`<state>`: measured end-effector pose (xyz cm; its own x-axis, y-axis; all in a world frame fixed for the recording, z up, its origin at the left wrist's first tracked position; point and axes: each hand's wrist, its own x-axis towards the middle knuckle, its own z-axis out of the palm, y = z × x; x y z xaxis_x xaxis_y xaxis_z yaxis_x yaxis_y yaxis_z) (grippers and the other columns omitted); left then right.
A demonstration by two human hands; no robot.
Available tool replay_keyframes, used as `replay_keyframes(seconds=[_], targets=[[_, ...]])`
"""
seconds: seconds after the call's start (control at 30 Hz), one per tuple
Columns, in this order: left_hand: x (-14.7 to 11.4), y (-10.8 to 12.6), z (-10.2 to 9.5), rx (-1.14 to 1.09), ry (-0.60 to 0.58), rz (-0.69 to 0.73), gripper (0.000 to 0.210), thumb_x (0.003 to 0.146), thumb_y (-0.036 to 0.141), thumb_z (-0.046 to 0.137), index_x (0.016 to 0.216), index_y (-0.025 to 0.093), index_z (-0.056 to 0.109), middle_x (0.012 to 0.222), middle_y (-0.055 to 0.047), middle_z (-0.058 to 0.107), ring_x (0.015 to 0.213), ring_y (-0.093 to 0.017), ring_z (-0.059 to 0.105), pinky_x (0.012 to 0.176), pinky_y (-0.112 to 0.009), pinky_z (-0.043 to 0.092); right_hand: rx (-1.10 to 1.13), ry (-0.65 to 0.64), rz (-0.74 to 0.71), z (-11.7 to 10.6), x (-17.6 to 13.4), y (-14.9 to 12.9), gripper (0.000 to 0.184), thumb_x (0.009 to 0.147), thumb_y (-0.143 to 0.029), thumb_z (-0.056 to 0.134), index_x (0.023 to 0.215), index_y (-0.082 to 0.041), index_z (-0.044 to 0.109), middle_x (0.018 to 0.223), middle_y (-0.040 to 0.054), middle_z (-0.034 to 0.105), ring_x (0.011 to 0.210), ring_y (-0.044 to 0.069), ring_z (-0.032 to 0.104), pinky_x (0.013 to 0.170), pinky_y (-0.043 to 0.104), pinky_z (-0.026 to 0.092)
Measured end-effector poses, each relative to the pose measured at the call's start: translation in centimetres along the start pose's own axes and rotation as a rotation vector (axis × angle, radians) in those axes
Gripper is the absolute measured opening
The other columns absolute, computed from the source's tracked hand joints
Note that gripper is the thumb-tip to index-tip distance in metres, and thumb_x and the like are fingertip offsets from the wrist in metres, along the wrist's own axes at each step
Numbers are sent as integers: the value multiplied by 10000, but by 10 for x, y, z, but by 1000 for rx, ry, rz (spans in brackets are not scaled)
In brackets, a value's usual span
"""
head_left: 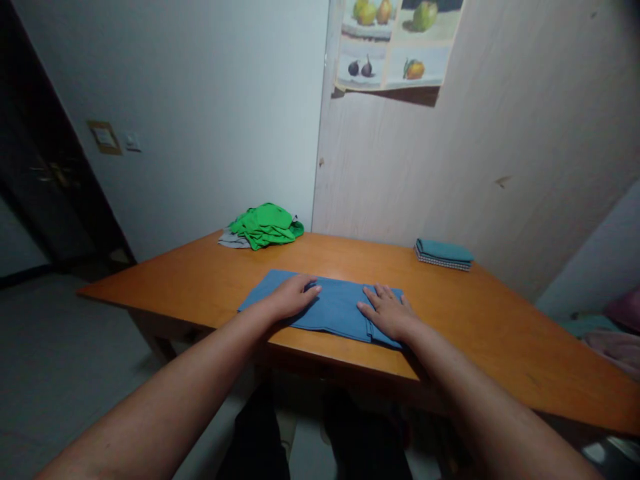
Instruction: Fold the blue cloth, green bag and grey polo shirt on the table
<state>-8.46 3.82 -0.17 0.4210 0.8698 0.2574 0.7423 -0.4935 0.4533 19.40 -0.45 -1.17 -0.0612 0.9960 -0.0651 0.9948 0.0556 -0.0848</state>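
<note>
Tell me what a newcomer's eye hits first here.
Probably the bright green crumpled cloth, heaped at the back left of the orange-brown table. Next, the folded blue cloth at the table's near edge, with the left hand and the right hand resting on it. Above, the fruit poster stands out on the pale wood-grain wall panel.

I see a lane of bare tabletop (350, 260) behind the blue cloth (340, 310), passing between the green pile (267, 225) and the folded stack (444, 253); the wall (380, 173) closes the rear. My left hand (295, 295) and right hand (391, 313) obstruct the cloth; right of it I have open wood.
</note>
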Motion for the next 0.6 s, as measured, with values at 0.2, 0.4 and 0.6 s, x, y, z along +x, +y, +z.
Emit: replay_keyframes(seconds=[0.2, 0.4, 0.6], targets=[[-12, -49, -57, 140, 206, -453, 288, 965, 328, 469, 984, 172, 710, 1075, -118, 738, 1023, -241, 671, 838, -295, 480, -11, 16, -6, 5, 4, 4, 808, 948, -745, 154, 1608, -290, 262, 1689, 89, 176, 1545, 326, 141, 1201, 629, 110], [-20, -60, -68, 143, 95, -701, 371, 841, 516, 657, 775, 151, 662, 726, -100, 690, 752, -250, 677, 596, -281, 434, -6, 44, -6, 6, 2, 3, 790, 955, -718, 189, 1603, -276, 286, 1678, 95, 217, 1541, 334, 159, 1201, 631, 121], [-8, -52, -60, 87, 8, -768, 517, 637, 560, 830, 913, 155, 663, 948, -156, 745, 912, -312, 699, 651, -304, 474, 2, 55, -4, 6, 2, 2, 788, 955, -709, 212, 1600, -264, 301, 1674, 100, 227, 1539, 338, 167, 1210, 614, 107]])
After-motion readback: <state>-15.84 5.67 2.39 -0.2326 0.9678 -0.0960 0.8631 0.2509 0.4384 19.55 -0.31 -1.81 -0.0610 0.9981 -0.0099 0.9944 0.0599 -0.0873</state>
